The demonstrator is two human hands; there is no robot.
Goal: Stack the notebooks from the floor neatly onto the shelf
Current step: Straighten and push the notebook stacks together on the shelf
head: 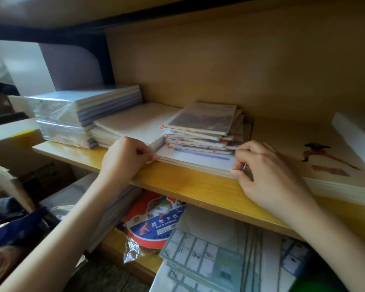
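Both grips are pinches: my left hand (126,157) has thumb and curled fingers closed on the near left corner of the white notebooks (198,160), and my right hand (266,173) nips the near right corner of the same stack, fingertips (237,167) on its edge. That stack lies flat on the shelf (198,186), just behind the board's front lip, between a taller white stack (135,121) on the left and a broad printed pad (303,148) on the right.

Risk, as I judge it: the small notebooks (202,121) resting on top are fanned out of square. A quick push, or a lift of the front edge, would probably tilt their base and send them sliding toward the back panel (219,70) or off one side. Pushing harder with one hand would skew the stack against its neighbours. A pull toward me could carry the corners over the lip, above the lower shelf (118,245).

Materials: the white covers look like smooth thin card over a flat, layered page block with square corners, likely flexible where pinched. The small notebooks are slim rectangles with dull picture covers and red marks at the spine ends. At far left, the wrapped bundle (72,110) sits in glossy, crinkled film, probably slippery. The shelf is pale wood-grain board, hard and smooth, so friction should hold little.
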